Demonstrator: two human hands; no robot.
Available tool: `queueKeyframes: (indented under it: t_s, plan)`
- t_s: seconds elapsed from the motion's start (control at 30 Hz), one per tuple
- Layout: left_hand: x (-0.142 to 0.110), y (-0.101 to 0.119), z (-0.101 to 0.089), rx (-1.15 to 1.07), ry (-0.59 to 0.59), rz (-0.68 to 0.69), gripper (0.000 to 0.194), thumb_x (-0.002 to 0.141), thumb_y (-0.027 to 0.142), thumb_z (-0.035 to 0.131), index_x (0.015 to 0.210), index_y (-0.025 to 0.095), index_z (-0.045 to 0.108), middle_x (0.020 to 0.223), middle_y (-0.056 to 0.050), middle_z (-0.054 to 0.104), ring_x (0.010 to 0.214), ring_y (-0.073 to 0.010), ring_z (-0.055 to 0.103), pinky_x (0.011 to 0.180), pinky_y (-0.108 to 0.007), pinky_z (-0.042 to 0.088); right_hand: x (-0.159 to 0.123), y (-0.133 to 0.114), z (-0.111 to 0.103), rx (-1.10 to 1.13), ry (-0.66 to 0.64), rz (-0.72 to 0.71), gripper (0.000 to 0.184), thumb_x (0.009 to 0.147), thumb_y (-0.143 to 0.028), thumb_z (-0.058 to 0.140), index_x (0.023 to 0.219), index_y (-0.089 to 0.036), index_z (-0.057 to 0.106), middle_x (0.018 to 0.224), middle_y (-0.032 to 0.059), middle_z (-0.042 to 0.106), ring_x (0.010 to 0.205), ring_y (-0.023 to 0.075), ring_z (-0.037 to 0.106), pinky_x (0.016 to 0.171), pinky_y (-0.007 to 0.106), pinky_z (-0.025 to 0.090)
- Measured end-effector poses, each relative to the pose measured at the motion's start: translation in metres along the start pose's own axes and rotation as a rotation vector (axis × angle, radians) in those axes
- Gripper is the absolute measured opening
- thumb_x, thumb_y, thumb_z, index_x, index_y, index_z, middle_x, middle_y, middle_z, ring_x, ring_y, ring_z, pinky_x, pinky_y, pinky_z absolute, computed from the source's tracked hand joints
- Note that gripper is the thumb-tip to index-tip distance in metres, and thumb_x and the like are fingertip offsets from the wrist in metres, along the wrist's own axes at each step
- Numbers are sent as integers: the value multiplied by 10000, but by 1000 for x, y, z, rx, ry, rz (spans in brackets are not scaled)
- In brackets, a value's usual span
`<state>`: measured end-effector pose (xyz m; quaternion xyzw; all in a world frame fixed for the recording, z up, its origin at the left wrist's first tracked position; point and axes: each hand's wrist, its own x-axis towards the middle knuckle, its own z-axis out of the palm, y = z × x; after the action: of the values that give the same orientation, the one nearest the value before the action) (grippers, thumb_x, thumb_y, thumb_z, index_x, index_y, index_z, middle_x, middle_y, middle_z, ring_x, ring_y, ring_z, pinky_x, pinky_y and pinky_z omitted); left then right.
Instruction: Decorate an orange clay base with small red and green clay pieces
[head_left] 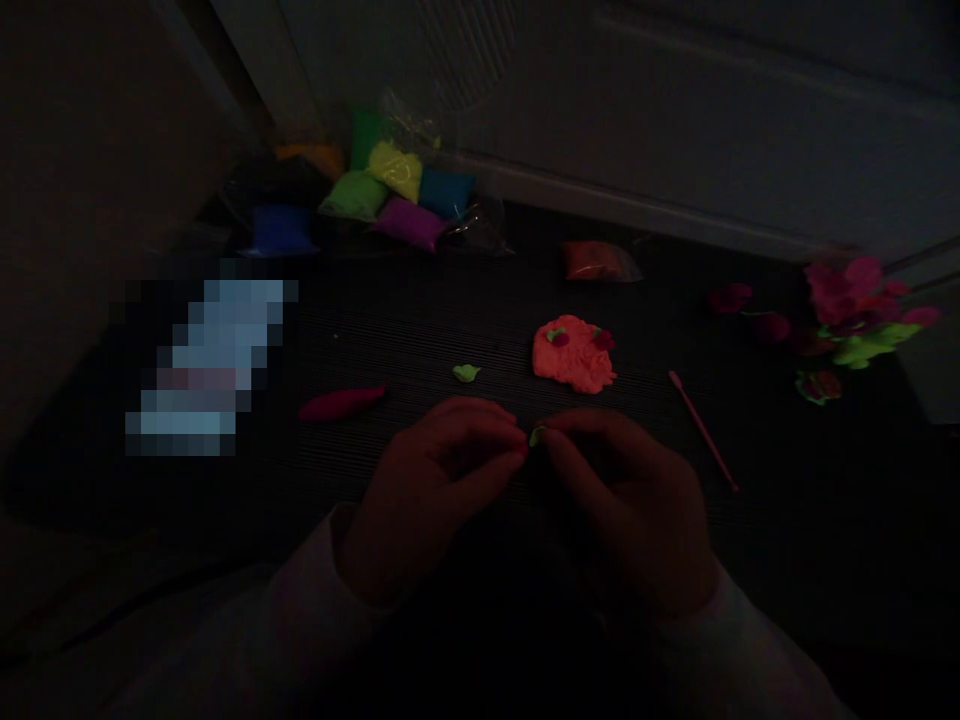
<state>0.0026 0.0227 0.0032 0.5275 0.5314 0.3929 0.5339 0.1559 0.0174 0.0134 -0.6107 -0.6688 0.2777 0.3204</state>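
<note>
My left hand (442,465) is closed in a pinch on a small red piece of clay (523,448), mostly covered by the fingertips. Facing it, my right hand (637,490) pinches a thin bit of light green clay (535,436), close beside the red piece; whether the two touch I cannot tell. Just beyond the hands lies a flattened orange clay slab (574,360) bearing two small dark red pieces with green bits. A small green clay piece (466,373) rests on the dark table left of the slab, and a tapered magenta clay roll (343,403) lies farther left.
Several coloured clay packets (356,195) are heaped at the back left, and an orange packet (600,262) lies behind the slab. A pink modelling tool (703,430) is right of my right hand. Pink and green clay flowers (855,300) sit far right; a blurred-out bright rectangle (217,350) lies left.
</note>
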Motion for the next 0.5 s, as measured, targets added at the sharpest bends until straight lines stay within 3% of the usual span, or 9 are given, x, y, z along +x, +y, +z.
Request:
queueKeyframes:
  t_s: [0.23,0.5]
  plan:
    - [-1,-2,0,-45,1,-11,76,678,153,641,726,212,648,916,18,613,857,-96,589,737,-156,470,-2,-3,-1,-24,23,-40,58,757,-210,570,797,-218,611,748,-41,666,697,83,610,618,182,460]
    - [-1,3,-2,27,-60,-176,83,691,218,627,771,237,642,766,49,671,719,-97,621,675,-159,487,30,15,-37,-23,214,120,72,701,-298,631,754,-249,639,726,-24,654,646,138,599,553,247,463]
